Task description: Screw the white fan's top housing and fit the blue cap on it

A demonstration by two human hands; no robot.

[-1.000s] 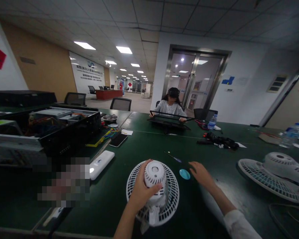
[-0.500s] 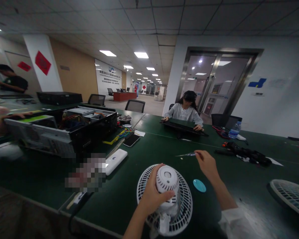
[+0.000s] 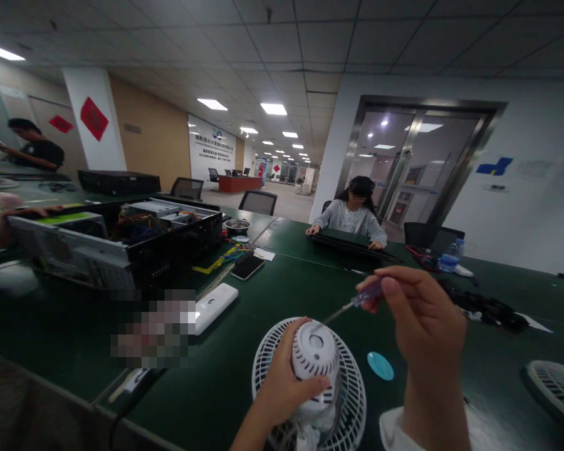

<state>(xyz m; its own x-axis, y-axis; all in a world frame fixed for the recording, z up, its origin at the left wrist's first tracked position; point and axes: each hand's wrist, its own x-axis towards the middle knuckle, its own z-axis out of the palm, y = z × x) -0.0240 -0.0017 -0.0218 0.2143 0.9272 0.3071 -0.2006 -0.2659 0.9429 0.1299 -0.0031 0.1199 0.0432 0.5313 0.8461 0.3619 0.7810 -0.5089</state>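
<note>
A white fan (image 3: 316, 360) lies grille-down on the green table, its rounded motor housing facing up. My left hand (image 3: 282, 379) wraps round the left side of that housing, thumb across the near side. In my right hand (image 3: 418, 313) is a screwdriver (image 3: 367, 293) with a clear purple handle, gripped between thumb and fingers. Its thin shaft slants down to the left, and the tip is by the far edge of the housing; I cannot tell if it touches. A turquoise disc (image 3: 380, 366) lies flat to the right of the fan.
An opened computer case (image 3: 169, 250) stands at the left, with a co-worker's hand on it. Nearby are a phone (image 3: 247, 267) and a white power bank (image 3: 216, 308). Another person sits opposite, holding a dark panel (image 3: 348, 249). A fan grille (image 3: 557, 388) lies far right, a water bottle (image 3: 451, 255) behind.
My right hand has come nearer and raised the screwdriver, angling its tip down towards the fan's housing. My left hand keeps its hold on the fan. The view has shifted slightly.
</note>
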